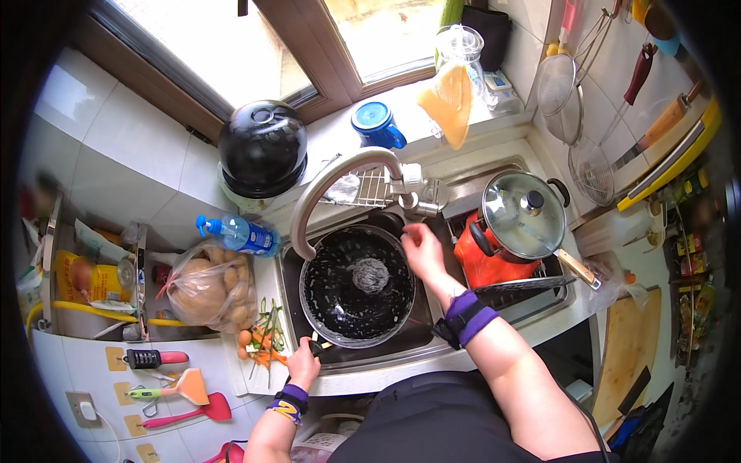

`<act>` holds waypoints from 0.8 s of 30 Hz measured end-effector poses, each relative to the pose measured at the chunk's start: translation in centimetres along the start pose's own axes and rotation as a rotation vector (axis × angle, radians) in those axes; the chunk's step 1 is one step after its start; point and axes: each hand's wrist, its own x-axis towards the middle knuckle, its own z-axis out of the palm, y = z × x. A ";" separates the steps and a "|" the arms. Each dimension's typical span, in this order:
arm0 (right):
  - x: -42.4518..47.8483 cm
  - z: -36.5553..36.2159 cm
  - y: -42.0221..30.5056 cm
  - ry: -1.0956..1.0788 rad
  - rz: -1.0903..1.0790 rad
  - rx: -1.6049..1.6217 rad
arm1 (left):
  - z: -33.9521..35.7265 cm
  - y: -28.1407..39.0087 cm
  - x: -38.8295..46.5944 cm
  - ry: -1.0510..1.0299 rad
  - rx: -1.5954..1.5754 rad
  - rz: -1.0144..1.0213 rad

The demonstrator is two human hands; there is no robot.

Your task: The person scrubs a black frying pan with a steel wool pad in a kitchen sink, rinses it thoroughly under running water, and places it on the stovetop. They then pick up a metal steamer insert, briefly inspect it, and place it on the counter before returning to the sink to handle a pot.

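A black wok (347,312) wet with suds sits in the steel sink (431,289). Inside it lies a steel wool scourer (370,275), touched by neither hand. At the wok's near left, my left hand (304,363) is closed around its dark handle (315,347). My right hand (424,252) is by the wok's right rim, just below the base of the curved tap (341,165). Its fingers are bent, and whether they grip anything cannot be seen. The tap's spout hangs over the wok's left rim; no running water is visible from it.
Right of the sink basin stands a glass-lidded pan (515,217) on a red bag (472,260). To the left are a blue-pump soap bottle (246,234), a bag of potatoes (211,283) and vegetable peelings (269,338). A black bowl (263,147) and blue mug (376,124) stand behind.
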 end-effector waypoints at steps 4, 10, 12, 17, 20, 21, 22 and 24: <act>4.1 0.0 0.6 0.293 0.184 0.037 | 0.5 -1.0 0.3 0.041 -0.036 -0.008; 8.9 -0.5 1.1 0.470 0.284 -0.114 | 1.7 -1.7 1.3 0.186 -0.137 0.050; 9.5 -0.8 0.2 0.448 0.291 -0.155 | 2.5 -2.6 1.4 0.195 -0.145 0.009; 10.3 -1.3 -1.1 0.313 0.371 -0.342 | 3.2 -2.9 1.3 0.203 -0.179 -0.022; 11.1 -2.2 -1.2 0.239 0.334 -0.416 | 0.9 -0.5 1.7 0.210 -0.203 0.009; 11.2 -2.2 -1.3 0.236 0.321 -0.430 | 0.1 0.7 1.9 0.283 -0.193 0.040; 11.2 -2.2 -1.3 0.231 0.307 -0.445 | -1.0 1.9 2.2 0.328 -0.267 0.093; 11.3 -2.2 -1.1 0.232 0.289 -0.465 | -2.4 4.1 3.9 0.350 -0.472 0.192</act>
